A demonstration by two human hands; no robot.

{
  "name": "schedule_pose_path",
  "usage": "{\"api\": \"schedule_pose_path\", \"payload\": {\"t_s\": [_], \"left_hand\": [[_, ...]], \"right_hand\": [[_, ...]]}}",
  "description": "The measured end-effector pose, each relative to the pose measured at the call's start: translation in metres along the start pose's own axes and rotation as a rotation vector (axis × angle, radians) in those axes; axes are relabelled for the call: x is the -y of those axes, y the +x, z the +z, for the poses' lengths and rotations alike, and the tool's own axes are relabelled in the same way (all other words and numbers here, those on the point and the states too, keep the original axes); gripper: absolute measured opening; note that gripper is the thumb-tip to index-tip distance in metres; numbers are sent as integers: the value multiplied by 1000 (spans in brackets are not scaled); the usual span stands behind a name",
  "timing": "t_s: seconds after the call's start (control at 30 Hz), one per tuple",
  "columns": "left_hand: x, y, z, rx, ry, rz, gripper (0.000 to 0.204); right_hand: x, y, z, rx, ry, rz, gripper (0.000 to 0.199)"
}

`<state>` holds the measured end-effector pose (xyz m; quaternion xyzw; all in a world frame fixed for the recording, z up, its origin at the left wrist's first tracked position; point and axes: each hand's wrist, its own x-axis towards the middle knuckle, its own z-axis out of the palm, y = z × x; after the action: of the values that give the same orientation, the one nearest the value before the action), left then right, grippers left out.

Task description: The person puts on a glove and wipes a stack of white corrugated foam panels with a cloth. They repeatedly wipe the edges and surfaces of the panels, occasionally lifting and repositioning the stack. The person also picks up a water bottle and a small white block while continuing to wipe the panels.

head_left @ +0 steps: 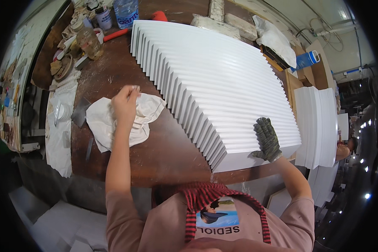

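Note:
A large fanned stack of white boards (pixel 206 80) lies slantwise on the brown table, its edges stepped one behind another. My right hand (pixel 266 140), in a dark patterned knit glove, rests flat on the near right end of the stack with its fingers stretched out. My bare left hand (pixel 125 105) is over a crumpled white cloth (pixel 103 122), left of the boards. Its fingers are drawn together; what they hold, if anything, is too small to make out. Whether the hand touches the cloth cannot be told.
Jars, a large clear bottle (pixel 126 13) and a red-handled tool (pixel 115 35) crowd the table's (pixel 168 155) far left. Flat scrapers (pixel 80 112) lie beside the cloth. Another stack of white panels (pixel 317 126) stands at the right, below a blue bottle (pixel 305 61). Another person (pixel 344 150) is farther right.

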<state>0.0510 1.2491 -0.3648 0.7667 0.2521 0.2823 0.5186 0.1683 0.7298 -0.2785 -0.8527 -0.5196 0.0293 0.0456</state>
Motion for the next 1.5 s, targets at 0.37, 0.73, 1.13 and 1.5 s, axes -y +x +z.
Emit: {"api": "schedule_pose_path", "payload": {"t_s": [0.37,0.73,1.13,1.5], "left_hand": [[78,102,106,-242,135,214,38],[-13,35,37,458,-1306,-196,71],[-30,19,24,614,-1317,-85,50],[16,123,65,-108,-436,-273,34]], "right_hand": [[-2,1,-4,49,14,40,104],[-6,0,-1,31,27,23,107],[-6,-2,0,35,36,41,105],[-5,-2,-3,27,63,47,105]]}}
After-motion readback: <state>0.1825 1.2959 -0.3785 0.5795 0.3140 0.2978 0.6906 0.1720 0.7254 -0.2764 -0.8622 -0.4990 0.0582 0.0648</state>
